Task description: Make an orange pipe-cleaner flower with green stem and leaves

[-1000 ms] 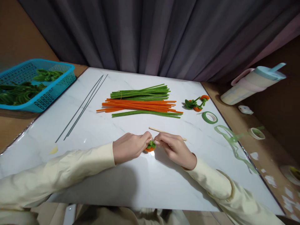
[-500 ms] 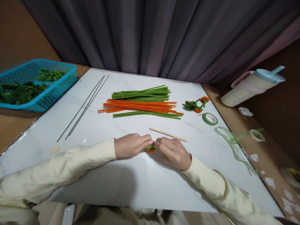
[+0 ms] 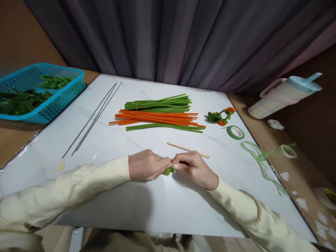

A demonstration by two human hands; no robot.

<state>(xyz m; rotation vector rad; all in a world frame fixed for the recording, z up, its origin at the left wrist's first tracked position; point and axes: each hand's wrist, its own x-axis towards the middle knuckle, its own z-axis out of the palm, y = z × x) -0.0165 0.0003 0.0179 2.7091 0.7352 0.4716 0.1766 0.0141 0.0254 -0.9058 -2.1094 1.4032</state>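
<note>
Between my two hands, just above the white marbled tabletop (image 3: 126, 206), is a small green and orange pipe-cleaner piece (image 3: 169, 170). My left hand (image 3: 149, 165) pinches it from the left, its fingers hiding part of it. From the right, my right hand (image 3: 195, 168) grips the same piece between thumb and fingertips. A thin wooden stick (image 3: 187, 149) lies just beyond my right hand. Farther back are a bundle of green pipe cleaners (image 3: 159, 104), a row of orange ones (image 3: 157, 117) and several loose green ones (image 3: 164, 127).
Finished-looking orange and green pieces (image 3: 222, 116) lie at right beside a roll of green tape (image 3: 235, 132) and a loose tape strip (image 3: 258, 157). Dark wires (image 3: 96, 120) lie at left, near a blue basket (image 3: 61, 101) of green pieces. A tumbler (image 3: 283, 96) stands far right.
The small piece has turned so more green faces me. My right hand's fingers have shifted and bent around it; my left hand has rolled slightly inward.
</note>
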